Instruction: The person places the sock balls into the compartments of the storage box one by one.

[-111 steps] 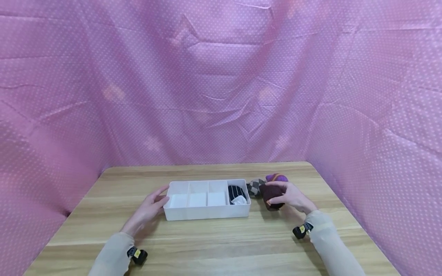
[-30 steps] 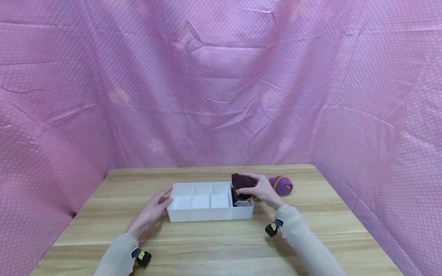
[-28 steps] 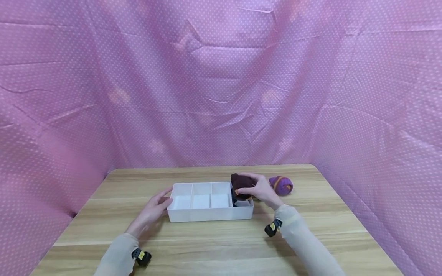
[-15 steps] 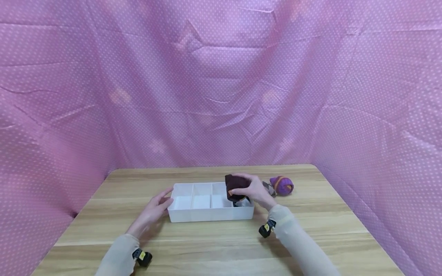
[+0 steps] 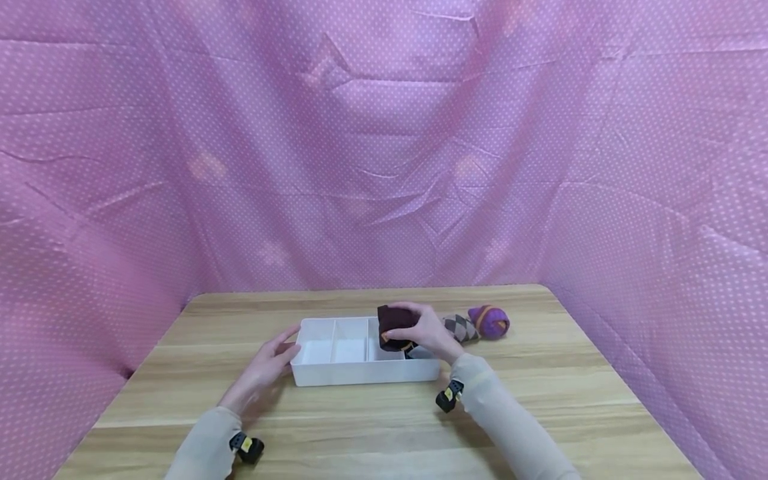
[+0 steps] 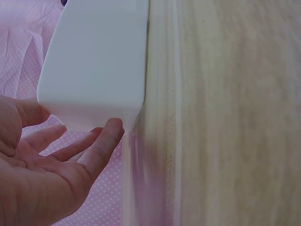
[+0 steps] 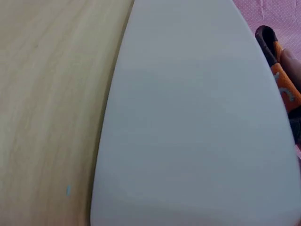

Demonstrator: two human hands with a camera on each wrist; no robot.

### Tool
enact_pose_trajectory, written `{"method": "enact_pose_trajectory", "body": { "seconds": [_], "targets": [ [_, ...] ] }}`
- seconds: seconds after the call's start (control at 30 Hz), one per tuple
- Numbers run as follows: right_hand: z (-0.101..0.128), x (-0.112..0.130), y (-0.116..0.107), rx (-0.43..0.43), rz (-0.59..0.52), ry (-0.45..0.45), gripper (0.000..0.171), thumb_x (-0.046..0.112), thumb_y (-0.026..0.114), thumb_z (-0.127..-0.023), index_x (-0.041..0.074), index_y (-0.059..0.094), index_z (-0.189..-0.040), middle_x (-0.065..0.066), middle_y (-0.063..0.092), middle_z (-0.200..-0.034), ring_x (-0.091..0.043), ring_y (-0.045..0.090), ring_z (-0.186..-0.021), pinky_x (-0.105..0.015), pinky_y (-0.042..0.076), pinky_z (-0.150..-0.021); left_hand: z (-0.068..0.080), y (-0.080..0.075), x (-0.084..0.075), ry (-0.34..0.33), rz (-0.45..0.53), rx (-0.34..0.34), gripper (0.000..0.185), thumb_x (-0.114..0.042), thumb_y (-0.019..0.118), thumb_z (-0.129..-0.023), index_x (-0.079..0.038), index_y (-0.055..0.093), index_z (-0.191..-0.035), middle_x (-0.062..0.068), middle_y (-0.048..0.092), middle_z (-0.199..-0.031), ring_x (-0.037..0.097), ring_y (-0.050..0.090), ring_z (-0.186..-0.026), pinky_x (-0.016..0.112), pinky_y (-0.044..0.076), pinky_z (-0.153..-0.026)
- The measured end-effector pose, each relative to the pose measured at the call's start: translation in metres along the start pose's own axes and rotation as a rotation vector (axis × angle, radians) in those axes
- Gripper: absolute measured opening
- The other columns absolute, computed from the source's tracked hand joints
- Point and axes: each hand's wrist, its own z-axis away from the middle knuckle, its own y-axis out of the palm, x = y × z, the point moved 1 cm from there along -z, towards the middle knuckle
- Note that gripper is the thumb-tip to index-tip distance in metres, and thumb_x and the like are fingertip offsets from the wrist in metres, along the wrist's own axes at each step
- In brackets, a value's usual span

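Note:
My right hand (image 5: 425, 332) grips a rolled dark maroon sock (image 5: 393, 325) above the third compartment from the left of a white divided box (image 5: 366, 374). The sock's orange patterned cuff (image 7: 284, 87) shows at the edge of the right wrist view. My left hand (image 5: 267, 367) rests against the box's left end. In the left wrist view its fingers (image 6: 101, 148) lie extended at the end wall. Black and whitish cloth (image 5: 420, 353) sits in the rightmost compartment, mostly covered by my right hand.
To the right of the box lie a grey checkered rolled sock (image 5: 461, 327) and a purple rolled sock with orange stripes (image 5: 489, 322). The wooden table (image 5: 360, 427) is backed by pink dotted cloth (image 5: 384, 167).
Earlier, my right hand held the maroon sock on the table right of the box. It has since carried it left, over the rightmost compartment to the third. My left hand stays at the box.

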Motion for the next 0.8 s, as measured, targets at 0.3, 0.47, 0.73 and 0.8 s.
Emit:
{"method": "enact_pose_trajectory", "body": {
  "seconds": [0.3,0.47,0.73,0.8],
  "targets": [
    [-0.006,-0.001,0.012,0.037,0.06,0.0,0.061,0.027,0.089,-0.07,0.026,0.065,-0.127,-0.009,0.07,-0.113,-0.019,0.066,-0.094,-0.032,0.061,-0.072,-0.002,0.0,0.002,-0.019,-0.02,-0.016,0.057,-0.022,0.046,-0.105,-0.015,0.024,-0.156,0.031,0.039,-0.148,0.043,0.047,-0.131,0.048,0.049,-0.106],
    [-0.011,-0.003,0.017,0.084,0.121,-0.025,0.062,0.024,0.088,-0.072,0.025,0.063,-0.129,-0.007,0.07,-0.113,-0.017,0.065,-0.095,-0.029,0.059,-0.076,-0.005,-0.001,0.002,-0.023,-0.012,-0.012,0.057,-0.022,0.046,-0.104,-0.015,0.023,-0.156,0.03,0.039,-0.148,0.043,0.048,-0.131,0.047,0.049,-0.106],
    [-0.014,-0.003,0.021,0.098,0.21,-0.052,0.063,0.025,0.09,-0.07,0.023,0.064,-0.127,-0.003,0.067,-0.119,-0.016,0.063,-0.098,-0.029,0.055,-0.084,-0.009,-0.004,0.003,-0.002,-0.002,-0.014,0.056,-0.017,0.045,-0.104,-0.012,0.024,-0.156,0.033,0.038,-0.147,0.045,0.048,-0.13,0.046,0.05,-0.105],
    [-0.014,-0.003,0.022,0.115,0.251,-0.059,0.063,0.027,0.089,-0.071,0.022,0.062,-0.128,-0.002,0.066,-0.122,-0.017,0.062,-0.1,-0.032,0.054,-0.087,-0.011,-0.004,0.003,0.001,0.019,-0.011,0.056,-0.016,0.046,-0.104,-0.011,0.024,-0.156,0.035,0.038,-0.147,0.046,0.048,-0.129,0.046,0.05,-0.105]
  ]
}}
